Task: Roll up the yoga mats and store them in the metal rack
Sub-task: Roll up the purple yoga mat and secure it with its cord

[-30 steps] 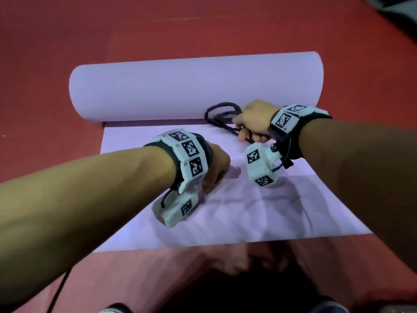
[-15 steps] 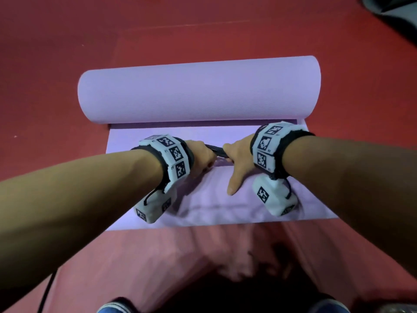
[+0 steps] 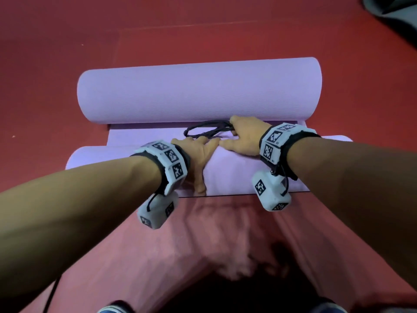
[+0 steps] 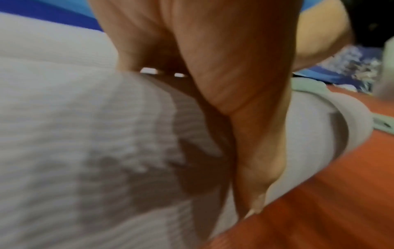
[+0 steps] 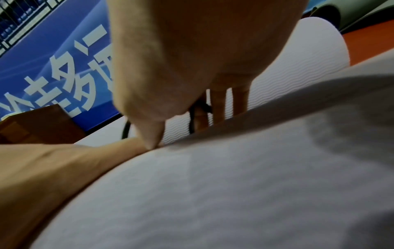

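Observation:
A purple yoga mat lies on the red floor, its far end in a thick roll (image 3: 198,91) and its near end curled into a lower roll (image 3: 237,175). A black cord (image 3: 203,132) lies looped on the flat strip between them. My left hand (image 3: 198,154) grips the near roll, fingers over the top and thumb (image 4: 255,134) down its near side. Beside it, my right hand (image 3: 243,136) rests on the same roll (image 5: 213,193), and its fingers hook the cord (image 5: 193,118) just behind the roll's crest.
Red floor (image 3: 67,41) surrounds the mat. A grey rolled mat (image 3: 394,5) lies at the far right corner. Pink fabric (image 3: 203,245) spreads at the near edge. The right wrist view shows a blue banner (image 5: 53,67) and a brown box (image 5: 38,123).
The near end of the mat was flat; now it is curled over into a roll. Both hands came together and moved forward, and the right hand kept hold of the cord.

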{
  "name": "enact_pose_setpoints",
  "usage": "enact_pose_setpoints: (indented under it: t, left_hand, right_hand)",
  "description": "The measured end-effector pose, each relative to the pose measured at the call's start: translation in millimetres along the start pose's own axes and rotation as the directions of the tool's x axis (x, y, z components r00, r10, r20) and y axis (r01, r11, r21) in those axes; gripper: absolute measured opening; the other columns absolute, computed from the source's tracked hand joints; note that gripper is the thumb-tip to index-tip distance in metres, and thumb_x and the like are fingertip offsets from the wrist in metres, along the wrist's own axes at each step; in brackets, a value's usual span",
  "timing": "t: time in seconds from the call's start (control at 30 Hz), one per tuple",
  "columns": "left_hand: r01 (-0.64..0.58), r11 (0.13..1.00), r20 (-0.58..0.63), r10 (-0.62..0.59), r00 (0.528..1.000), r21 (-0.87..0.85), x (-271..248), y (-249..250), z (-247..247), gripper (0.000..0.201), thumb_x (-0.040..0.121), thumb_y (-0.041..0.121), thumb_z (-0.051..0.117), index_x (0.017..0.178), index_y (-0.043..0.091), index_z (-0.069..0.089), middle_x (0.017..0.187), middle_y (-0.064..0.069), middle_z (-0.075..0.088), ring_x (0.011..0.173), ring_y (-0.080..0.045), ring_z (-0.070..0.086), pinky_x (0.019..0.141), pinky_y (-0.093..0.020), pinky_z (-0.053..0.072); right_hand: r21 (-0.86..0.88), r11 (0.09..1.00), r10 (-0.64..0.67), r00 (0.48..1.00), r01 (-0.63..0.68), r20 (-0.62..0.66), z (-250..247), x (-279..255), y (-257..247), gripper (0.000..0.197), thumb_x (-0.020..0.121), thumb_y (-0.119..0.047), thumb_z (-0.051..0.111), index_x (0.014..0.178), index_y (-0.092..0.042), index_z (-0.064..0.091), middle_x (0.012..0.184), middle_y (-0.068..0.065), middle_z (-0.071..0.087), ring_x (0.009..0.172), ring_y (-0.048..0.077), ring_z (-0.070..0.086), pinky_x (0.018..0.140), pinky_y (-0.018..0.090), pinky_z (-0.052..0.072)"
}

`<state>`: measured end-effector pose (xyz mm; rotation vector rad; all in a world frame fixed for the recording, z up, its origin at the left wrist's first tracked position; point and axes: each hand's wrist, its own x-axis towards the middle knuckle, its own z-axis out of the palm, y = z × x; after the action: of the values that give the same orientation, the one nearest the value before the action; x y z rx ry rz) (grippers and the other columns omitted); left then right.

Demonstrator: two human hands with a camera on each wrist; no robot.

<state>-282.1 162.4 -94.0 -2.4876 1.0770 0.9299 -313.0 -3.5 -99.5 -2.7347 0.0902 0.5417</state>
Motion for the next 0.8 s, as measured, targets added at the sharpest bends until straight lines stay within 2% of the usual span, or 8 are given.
enact_pose_setpoints:
  t: [0.13,0.2,0.27,0.4,0.47,0.57,0.7,0.8]
  left_hand:
    - [-0.047,0.977,0.036,0.056,0.998,-0.206,8.2,-7.5,-18.6,0.119,0.048,0.04,0.095,0.144,0.03,0.025,0.129,0.01,0.051,0.114,-0.017,0.053,0.096,-0.033,0.044]
    - [-0.066,0.947,0.081,0.096,0.992,-0.314,6.6,-8.9,-16.4,0.115,0.049,0.032,0.096,0.143,0.028,0.03,0.128,0.008,0.053,0.115,-0.016,0.052,0.101,-0.035,0.045]
    - [-0.06,0.887,0.225,0.181,0.958,-0.458,2.4,-7.3,1.0,0.094,0.046,0.025,0.097,0.127,0.026,0.049,0.117,0.005,0.065,0.11,-0.02,0.06,0.097,-0.042,0.052]
    - [0.011,0.808,0.395,0.276,0.876,-0.589,-0.2,-8.2,23.7,0.088,0.049,0.022,0.097,0.126,0.034,0.055,0.119,0.011,0.067,0.114,-0.016,0.062,0.098,-0.044,0.052]
    - [-0.047,0.826,0.341,0.283,0.897,-0.562,3.2,-15.9,13.8,0.085,0.054,0.025,0.096,0.129,0.031,0.057,0.128,0.014,0.063,0.124,-0.012,0.056,0.107,-0.037,0.045]
    - [-0.083,0.864,0.201,0.208,0.957,-0.497,4.6,-30.4,-6.1,0.103,0.065,0.024,0.092,0.15,0.028,0.033,0.151,0.02,0.03,0.142,-0.004,0.026,0.114,-0.024,0.024]
    - [-0.003,0.95,-0.018,-0.003,1.0,-0.313,-1.1,-43.9,-16.9,0.096,0.079,0.033,0.08,0.154,0.029,0.021,0.163,-0.003,0.016,0.149,-0.025,0.016,0.116,-0.04,0.022]
    - [0.108,0.977,-0.112,-0.13,0.985,-0.183,-7.6,-49.7,-14.1,0.07,0.089,0.049,0.062,0.15,0.037,0.029,0.165,-0.003,0.0,0.151,-0.032,-0.003,0.113,-0.059,0.019]
  right_hand:
    - [0.195,0.981,0.02,0.997,-0.004,-0.079,-8.2,-2.4,-5.4,0.051,0.086,-0.05,0.065,0.108,-0.01,0.044,0.096,0.005,0.053,0.086,0.026,0.051,0.07,0.03,0.036]
    - [0.211,0.977,0.084,0.976,-0.041,-0.2,-15.9,3.9,-5.2,0.034,0.096,-0.046,0.049,0.095,-0.013,0.049,0.091,0.01,0.061,0.086,0.029,0.055,0.073,0.032,0.041]
    - [0.294,0.954,0.148,0.948,-0.062,-0.283,-26.1,8.0,-5.7,0.044,0.101,-0.044,0.036,0.088,-0.007,0.059,0.087,0.016,0.069,0.086,0.033,0.063,0.081,0.035,0.048]
    - [0.506,0.857,0.208,0.964,-0.098,-0.167,-34.4,8.6,-5.4,0.046,0.103,-0.043,0.031,0.089,-0.009,0.059,0.069,0.012,0.068,0.049,0.022,0.055,0.059,0.029,0.043]
    - [0.466,0.876,0.187,0.979,-0.128,-0.084,-28.5,8.3,-5.5,0.041,0.102,-0.043,0.032,0.09,-0.012,0.056,0.069,0.01,0.068,0.047,0.022,0.054,0.057,0.028,0.042]
    - [0.374,0.924,0.162,0.968,-0.082,-0.19,-29.1,12.2,-4.1,0.04,0.104,-0.041,0.031,0.094,-0.011,0.056,0.085,0.009,0.065,0.076,0.029,0.06,0.071,0.031,0.041]
    - [0.474,0.88,0.157,0.929,0.022,-0.336,-42.0,14.2,-8.7,0.036,0.104,-0.04,0.034,0.084,-0.019,0.054,0.092,0.007,0.057,0.084,0.025,0.053,0.074,0.03,0.039]
    - [0.497,0.867,0.103,0.99,-0.043,-0.095,-32.1,6.6,-15.7,0.036,0.098,-0.045,0.043,0.09,-0.014,0.059,0.09,0.012,0.067,0.079,0.034,0.066,0.071,0.041,0.053]
